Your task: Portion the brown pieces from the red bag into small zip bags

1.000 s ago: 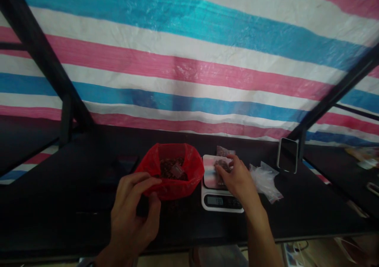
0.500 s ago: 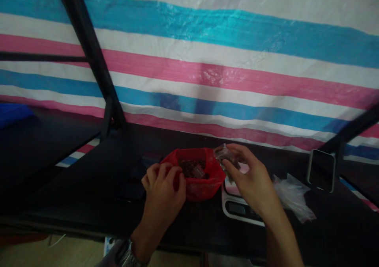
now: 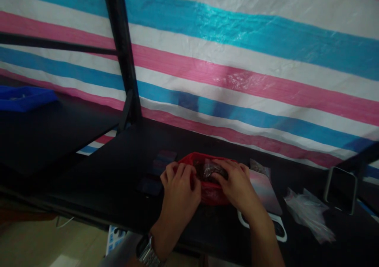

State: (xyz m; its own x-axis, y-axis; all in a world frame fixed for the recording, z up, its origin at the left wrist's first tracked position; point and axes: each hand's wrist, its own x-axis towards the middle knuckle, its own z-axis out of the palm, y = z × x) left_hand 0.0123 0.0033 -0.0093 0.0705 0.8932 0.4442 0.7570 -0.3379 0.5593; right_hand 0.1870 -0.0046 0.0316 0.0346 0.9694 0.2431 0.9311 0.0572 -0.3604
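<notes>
A red plastic bag (image 3: 213, 196) sits on the black table with its mouth spread, showing small dark pieces inside. My left hand (image 3: 181, 186) is closed on the bag's left rim. My right hand (image 3: 237, 182) reaches into the mouth from the right, its thumb and fingers around a small clear bag (image 3: 211, 168) with dark contents. Just right of the red bag is a white kitchen scale (image 3: 266, 190) with a shiny plate, partly covered by my right wrist. Another small clear bag (image 3: 260, 167), filled, lies behind the scale.
Flat clear plastic bags (image 3: 309, 213) lie in a pile right of the scale. A phone (image 3: 340, 190) leans near the right rack post. Dark flat objects (image 3: 162, 160) rest left of the red bag. A blue tray (image 3: 28, 99) stands far left, beyond a black post (image 3: 122, 50).
My right hand has moved left and down from over the scale into the red bag's mouth. The view has shifted left. The filled bag behind the scale now shows.
</notes>
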